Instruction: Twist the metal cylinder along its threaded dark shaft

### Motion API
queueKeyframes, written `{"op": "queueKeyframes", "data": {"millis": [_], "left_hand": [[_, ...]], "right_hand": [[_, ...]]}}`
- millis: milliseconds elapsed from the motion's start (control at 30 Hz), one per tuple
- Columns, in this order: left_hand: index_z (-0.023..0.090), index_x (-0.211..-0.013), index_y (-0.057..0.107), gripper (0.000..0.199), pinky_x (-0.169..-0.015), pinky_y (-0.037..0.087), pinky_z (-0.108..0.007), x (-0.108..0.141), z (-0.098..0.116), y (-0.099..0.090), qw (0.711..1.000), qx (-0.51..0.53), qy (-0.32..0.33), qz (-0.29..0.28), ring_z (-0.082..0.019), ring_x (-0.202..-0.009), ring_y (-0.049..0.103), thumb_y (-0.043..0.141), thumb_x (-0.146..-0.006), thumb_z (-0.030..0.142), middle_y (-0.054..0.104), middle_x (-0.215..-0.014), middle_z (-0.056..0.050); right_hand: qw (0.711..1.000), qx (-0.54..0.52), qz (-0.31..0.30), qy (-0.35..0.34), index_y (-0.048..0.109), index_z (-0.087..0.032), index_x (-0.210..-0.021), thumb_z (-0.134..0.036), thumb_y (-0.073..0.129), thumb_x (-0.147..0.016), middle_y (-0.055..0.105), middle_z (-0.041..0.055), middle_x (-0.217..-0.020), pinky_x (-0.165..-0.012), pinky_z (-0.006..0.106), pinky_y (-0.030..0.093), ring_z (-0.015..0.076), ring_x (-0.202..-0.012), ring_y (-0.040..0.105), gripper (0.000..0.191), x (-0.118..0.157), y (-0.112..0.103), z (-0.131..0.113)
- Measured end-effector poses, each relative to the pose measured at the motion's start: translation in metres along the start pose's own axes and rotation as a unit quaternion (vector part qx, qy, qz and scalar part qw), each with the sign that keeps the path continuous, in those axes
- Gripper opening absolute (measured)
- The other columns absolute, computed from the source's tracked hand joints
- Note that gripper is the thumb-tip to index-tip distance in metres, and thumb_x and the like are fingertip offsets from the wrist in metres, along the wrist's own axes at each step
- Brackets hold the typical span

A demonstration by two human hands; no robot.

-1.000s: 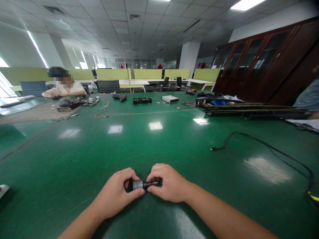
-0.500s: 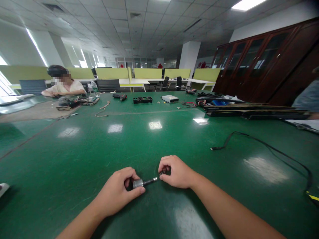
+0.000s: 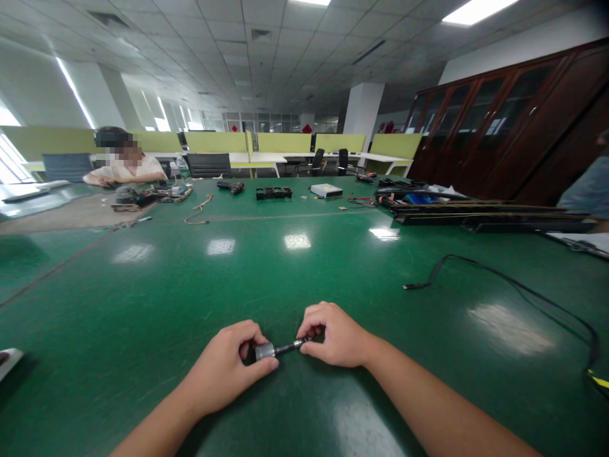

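My left hand (image 3: 233, 358) is closed on a silver metal cylinder (image 3: 264, 351), with thumb and fingers on either side of it. A thin dark rod with a bright tip (image 3: 287, 348) sticks out of the cylinder to the right. My right hand (image 3: 333, 335) pinches a small dark coil spring (image 3: 305, 340), mostly covered by the fingers. The spring's left end meets the rod's tip; I cannot tell whether it sits around the tip or only against it. Both hands are low over the green table (image 3: 257, 273).
A black cable (image 3: 504, 270) lies on the right. Along the far side are a power drill (image 3: 231, 187), a black frame part (image 3: 273, 193), a white box (image 3: 326, 190) and long dark rails (image 3: 476, 212). A person (image 3: 124, 162) sits at the far left.
My right hand has moved slightly left and down, bringing the spring from just apart to the tip of the rod. My left hand holds the cylinder nearly still.
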State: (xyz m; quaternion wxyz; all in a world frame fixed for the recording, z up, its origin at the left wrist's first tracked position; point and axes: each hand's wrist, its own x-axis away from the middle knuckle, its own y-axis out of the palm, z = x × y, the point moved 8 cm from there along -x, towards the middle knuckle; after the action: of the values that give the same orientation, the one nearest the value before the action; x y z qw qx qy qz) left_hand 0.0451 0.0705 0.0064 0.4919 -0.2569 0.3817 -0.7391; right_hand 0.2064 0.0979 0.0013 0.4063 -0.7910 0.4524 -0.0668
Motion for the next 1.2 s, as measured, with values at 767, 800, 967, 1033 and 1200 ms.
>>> {"op": "queueKeyframes", "data": {"millis": [767,800,967,1033,1200], "left_hand": [[0.021,-0.088,0.067,0.02,-0.063,0.036,-0.024,-0.003,-0.004,0.003,1.0,0.004,0.017,-0.015,-0.016,-0.069,0.052,0.064,-0.083,0.039,0.058,-0.074,0.002],[0.021,-0.089,0.067,0.02,-0.063,0.036,-0.025,-0.003,-0.004,0.003,1.0,0.001,0.018,-0.017,-0.016,-0.069,0.052,0.064,-0.083,0.039,0.058,-0.075,0.002],[0.022,-0.09,0.066,0.021,-0.065,0.036,-0.025,-0.002,-0.004,0.004,1.0,-0.019,0.01,-0.017,-0.017,-0.072,0.053,0.069,-0.079,0.039,0.059,-0.077,0.002],[0.021,-0.089,0.066,0.021,-0.065,0.036,-0.026,-0.001,-0.004,0.004,1.0,-0.025,0.01,-0.015,-0.017,-0.072,0.053,0.068,-0.079,0.04,0.059,-0.077,0.002],[0.021,-0.087,0.064,0.02,-0.066,0.036,-0.026,-0.001,-0.002,0.005,1.0,-0.021,0.018,-0.015,-0.017,-0.073,0.053,0.067,-0.081,0.04,0.058,-0.077,0.001]], "right_hand": [[0.998,-0.02,-0.017,-0.052,0.071,-0.018,-0.091,-0.013,0.065,-0.076,0.066,0.002,-0.082,-0.074,0.027,0.044,0.0158,-0.077,0.06,0.018,0.002,0.02,-0.024],[0.998,-0.018,-0.017,-0.056,0.071,-0.018,-0.092,-0.013,0.065,-0.076,0.066,0.0022,-0.083,-0.075,0.028,0.044,0.0162,-0.078,0.06,0.018,0.002,0.02,-0.024],[0.998,-0.008,-0.017,-0.068,0.072,-0.019,-0.095,-0.016,0.07,-0.074,0.068,0.0023,-0.087,-0.08,0.03,0.044,0.0176,-0.084,0.061,0.022,0.002,0.022,-0.024],[0.998,-0.005,-0.017,-0.067,0.072,-0.02,-0.095,-0.018,0.072,-0.074,0.069,0.0022,-0.087,-0.081,0.03,0.043,0.0178,-0.085,0.062,0.021,0.001,0.023,-0.023],[0.998,-0.003,-0.014,-0.066,0.072,-0.02,-0.094,-0.02,0.074,-0.074,0.069,0.0016,-0.086,-0.081,0.03,0.042,0.0172,-0.084,0.061,0.02,0.001,0.024,-0.022]]}}
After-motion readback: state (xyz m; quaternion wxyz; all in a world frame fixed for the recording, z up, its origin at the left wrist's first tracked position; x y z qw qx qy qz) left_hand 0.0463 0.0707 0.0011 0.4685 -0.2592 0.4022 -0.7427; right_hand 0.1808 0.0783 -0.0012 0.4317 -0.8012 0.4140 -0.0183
